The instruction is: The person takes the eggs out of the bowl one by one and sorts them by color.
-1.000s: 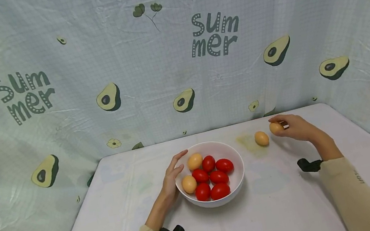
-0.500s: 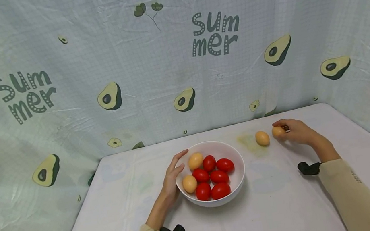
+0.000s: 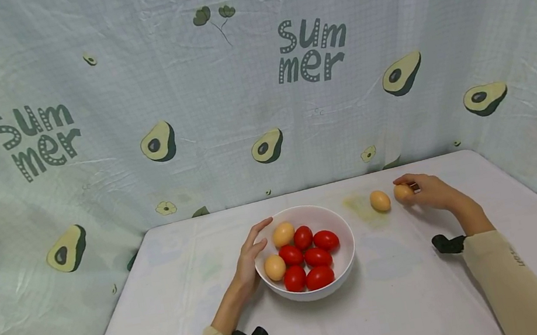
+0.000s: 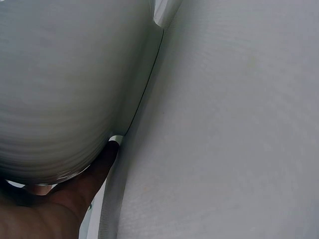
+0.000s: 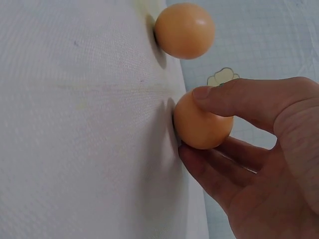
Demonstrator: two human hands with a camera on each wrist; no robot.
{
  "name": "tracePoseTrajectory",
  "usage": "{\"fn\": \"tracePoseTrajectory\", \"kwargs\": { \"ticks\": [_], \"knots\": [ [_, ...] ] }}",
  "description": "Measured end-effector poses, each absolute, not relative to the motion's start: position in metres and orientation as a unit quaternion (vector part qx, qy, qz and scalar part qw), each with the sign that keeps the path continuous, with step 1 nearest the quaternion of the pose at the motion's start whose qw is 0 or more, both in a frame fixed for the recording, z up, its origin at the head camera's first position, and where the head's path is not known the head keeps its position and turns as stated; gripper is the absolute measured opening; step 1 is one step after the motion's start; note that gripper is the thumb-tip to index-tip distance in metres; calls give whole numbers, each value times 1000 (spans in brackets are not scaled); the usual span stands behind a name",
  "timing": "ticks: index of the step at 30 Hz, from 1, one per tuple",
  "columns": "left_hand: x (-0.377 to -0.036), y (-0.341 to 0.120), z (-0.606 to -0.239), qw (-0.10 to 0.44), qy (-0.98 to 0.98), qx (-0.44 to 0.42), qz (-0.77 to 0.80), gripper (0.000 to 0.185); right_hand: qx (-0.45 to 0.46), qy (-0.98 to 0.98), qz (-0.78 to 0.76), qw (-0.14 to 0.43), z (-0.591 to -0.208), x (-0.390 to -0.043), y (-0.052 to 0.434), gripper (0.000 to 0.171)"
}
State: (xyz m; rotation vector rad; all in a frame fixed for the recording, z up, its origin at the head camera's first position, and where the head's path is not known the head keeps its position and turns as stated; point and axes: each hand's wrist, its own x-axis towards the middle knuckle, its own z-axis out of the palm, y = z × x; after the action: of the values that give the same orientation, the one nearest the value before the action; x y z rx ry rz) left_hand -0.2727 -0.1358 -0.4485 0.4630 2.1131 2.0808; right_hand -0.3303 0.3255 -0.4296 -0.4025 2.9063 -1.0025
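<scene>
right hand (image 3: 429, 191) pinches an egg (image 3: 403, 192); left hand (image 3: 250, 253), fingers relaxed, touches the bowl (image 3: 343, 232) holding tomatoes (image 3: 315, 257) and two eggs (image 3: 283, 234).

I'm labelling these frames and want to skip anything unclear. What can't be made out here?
- Contents of the white round bowl: hidden in the left wrist view; its blurred outer wall fills the frame.
- Left hand: its palm against the bowl is hidden in the head view.
- Tan egg held by the right hand: its far side is covered by fingers.
- Small metal thing at the right hand: too small to identify.
</scene>
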Motion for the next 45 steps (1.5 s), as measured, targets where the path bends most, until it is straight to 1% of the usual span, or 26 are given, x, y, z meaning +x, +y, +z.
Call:
{"fn": "tracePoseTrajectory", "kwargs": {
  "ticks": [8, 13, 23, 31, 36, 45],
  "knots": [
    [-275, -134, -448, 70, 702, 149, 693, 52, -147, 935, -323, 16, -429, -333, 327, 52],
    [-275, -133, -447, 71, 700, 145, 696, 52, -145, 935, -321, 28, -425, -333, 328, 54],
    [-276, -133, -447, 70, 699, 148, 696, 52, -151, 933, -325, 31, -424, -334, 328, 54],
    [-277, -134, -448, 72, 693, 152, 701, 52, -152, 934, -322, 38, -418, -332, 327, 58],
    [-276, -134, -448, 70, 696, 150, 699, 52, -169, 938, -302, 24, -407, -329, 326, 59],
    [-276, -133, -447, 69, 694, 149, 700, 51, -192, 942, -274, -5, -387, -326, 314, 52]
  ]
}}
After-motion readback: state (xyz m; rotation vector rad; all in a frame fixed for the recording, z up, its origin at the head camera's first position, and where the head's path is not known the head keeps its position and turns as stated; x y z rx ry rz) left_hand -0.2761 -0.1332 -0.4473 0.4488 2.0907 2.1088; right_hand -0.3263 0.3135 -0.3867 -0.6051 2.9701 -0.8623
